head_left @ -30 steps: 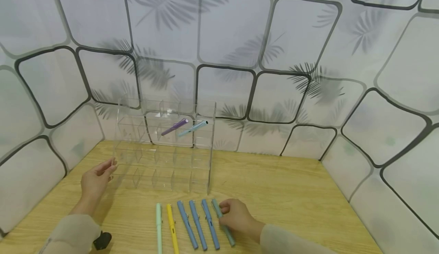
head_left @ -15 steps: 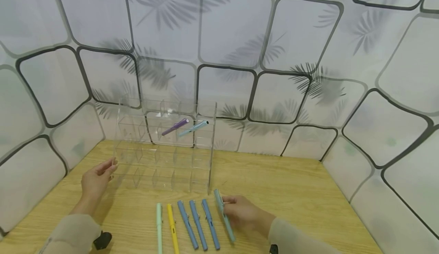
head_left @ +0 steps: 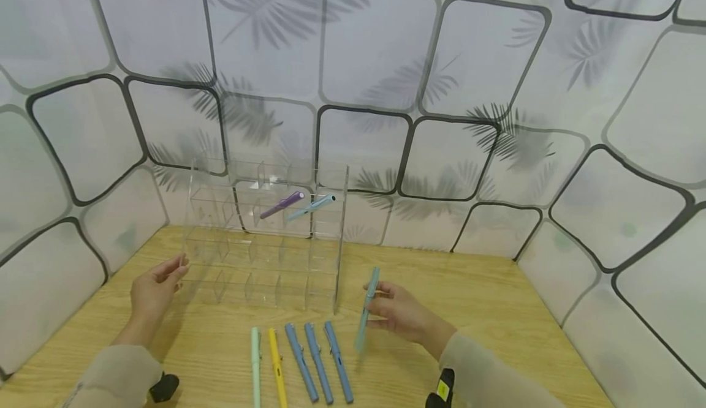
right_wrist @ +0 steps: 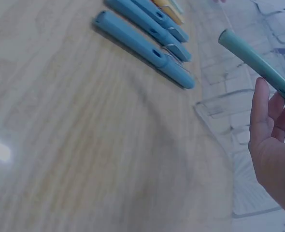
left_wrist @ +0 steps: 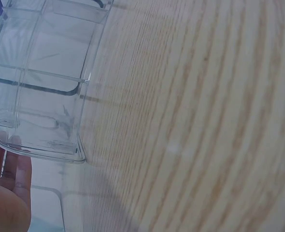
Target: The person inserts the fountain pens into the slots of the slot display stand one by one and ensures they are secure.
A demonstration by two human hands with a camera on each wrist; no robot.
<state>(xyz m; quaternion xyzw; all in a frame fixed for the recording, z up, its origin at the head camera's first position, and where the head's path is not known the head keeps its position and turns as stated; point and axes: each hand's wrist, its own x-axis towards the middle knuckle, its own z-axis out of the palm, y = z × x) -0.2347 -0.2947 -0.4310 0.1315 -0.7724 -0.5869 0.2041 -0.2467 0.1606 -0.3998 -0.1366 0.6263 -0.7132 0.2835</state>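
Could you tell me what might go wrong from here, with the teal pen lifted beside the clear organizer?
1. The right hand pinches the teal pen only near its upper end, so the long lower part could swing or slip out.
2. The clear organizer is see-through; its dividers are hard to judge, and the pen could knock an edge.
3. The left hand only touches the organizer's left side, so a push might shift it, disturbing the purple pen inside.
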